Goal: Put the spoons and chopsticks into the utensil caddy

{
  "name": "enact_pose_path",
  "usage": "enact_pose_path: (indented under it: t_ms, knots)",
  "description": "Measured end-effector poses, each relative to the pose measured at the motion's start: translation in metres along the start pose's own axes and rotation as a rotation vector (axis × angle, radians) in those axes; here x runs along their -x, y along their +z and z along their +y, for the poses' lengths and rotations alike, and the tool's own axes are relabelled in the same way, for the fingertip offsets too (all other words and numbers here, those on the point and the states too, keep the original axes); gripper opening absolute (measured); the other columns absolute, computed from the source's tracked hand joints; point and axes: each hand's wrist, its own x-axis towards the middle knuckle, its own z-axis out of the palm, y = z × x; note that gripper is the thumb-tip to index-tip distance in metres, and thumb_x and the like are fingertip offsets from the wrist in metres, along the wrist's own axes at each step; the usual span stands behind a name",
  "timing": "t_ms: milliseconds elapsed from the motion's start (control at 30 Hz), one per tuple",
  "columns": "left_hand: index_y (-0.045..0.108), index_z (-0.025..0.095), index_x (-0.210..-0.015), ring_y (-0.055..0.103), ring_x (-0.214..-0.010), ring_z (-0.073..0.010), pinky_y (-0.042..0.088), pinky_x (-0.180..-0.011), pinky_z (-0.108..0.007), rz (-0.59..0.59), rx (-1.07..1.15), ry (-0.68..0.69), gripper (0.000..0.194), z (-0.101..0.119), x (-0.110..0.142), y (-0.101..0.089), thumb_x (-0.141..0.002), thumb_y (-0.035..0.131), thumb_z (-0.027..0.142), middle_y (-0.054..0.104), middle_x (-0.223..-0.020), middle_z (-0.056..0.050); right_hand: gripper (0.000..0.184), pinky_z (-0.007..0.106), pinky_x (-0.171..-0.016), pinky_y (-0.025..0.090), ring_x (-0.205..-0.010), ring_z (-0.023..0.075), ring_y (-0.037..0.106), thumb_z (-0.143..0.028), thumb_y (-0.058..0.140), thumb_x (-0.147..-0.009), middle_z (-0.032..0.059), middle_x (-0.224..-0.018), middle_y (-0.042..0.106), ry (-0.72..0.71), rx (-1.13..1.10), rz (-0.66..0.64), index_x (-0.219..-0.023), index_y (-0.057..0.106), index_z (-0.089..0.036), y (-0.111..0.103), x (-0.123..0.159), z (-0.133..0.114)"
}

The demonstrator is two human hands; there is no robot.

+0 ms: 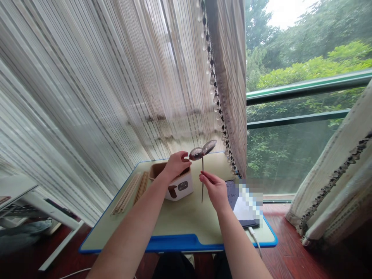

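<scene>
Two metal spoons (202,150) stand upright above a small table (186,217), their bowls side by side at the top. My right hand (214,188) is closed round the thin handles near the middle. My left hand (176,164) pinches the bowl of the left spoon with its fingertips. Just below my left hand sits a white box-shaped holder (179,187) with a brown open top.
Several wooden chopsticks (132,192) lie in rows on the left of the blue-edged table. A dark tablet (241,207) with a white cable (255,240) lies at the right. Striped curtains (116,85) hang behind, a window railing (308,88) is to the right, and a white stand (35,201) sits at far left.
</scene>
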Motion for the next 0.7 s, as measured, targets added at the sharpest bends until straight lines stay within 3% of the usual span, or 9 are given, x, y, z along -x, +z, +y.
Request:
enact_pose_path:
  t_ms: [133,300,467,700]
  knots:
    - [0.056,0.018,-0.113,0.064,-0.087,-0.017,0.049,-0.079,-0.026,-0.044,-0.023,0.038,0.05,-0.001,-0.006,0.003,-0.065,0.066,0.02,0.068,-0.1,-0.005,0.031,0.035,-0.075,0.051,-0.082,0.0224,0.064,-0.037,0.068,-0.067,0.0085,-0.086,0.071,-0.007,0.015,0.016,-0.09,0.071,-0.017,0.0,-0.001,0.001]
    - [0.067,0.022,-0.089,0.064,-0.083,-0.0171,0.047,-0.077,-0.025,-0.056,-0.093,0.107,0.02,0.005,-0.006,-0.001,-0.07,0.062,0.023,0.07,-0.085,-0.001,0.033,0.035,-0.077,0.051,-0.082,0.0223,0.064,-0.039,0.068,-0.067,0.0089,-0.087,0.071,-0.005,0.04,0.046,-0.092,0.07,-0.017,-0.002,-0.002,0.004]
    - [0.066,0.019,-0.09,0.065,-0.078,-0.017,0.049,-0.073,-0.027,0.003,0.098,0.063,0.022,-0.004,-0.001,-0.01,-0.068,0.065,0.024,0.07,-0.084,-0.003,0.037,0.036,-0.079,0.05,-0.081,0.0218,0.064,-0.04,0.068,-0.066,0.0096,-0.086,0.07,-0.014,0.06,0.13,-0.093,0.069,-0.015,-0.003,-0.006,0.002]
    - [0.064,0.016,-0.093,0.065,-0.083,-0.0186,0.05,-0.079,-0.033,0.078,0.349,0.083,0.026,-0.007,0.003,-0.039,-0.068,0.067,0.024,0.07,-0.086,-0.006,0.035,0.036,-0.073,0.05,-0.071,0.0177,0.062,-0.038,0.069,-0.067,0.0074,-0.077,0.068,-0.152,-0.104,0.187,-0.092,0.068,-0.013,0.017,-0.03,-0.045]
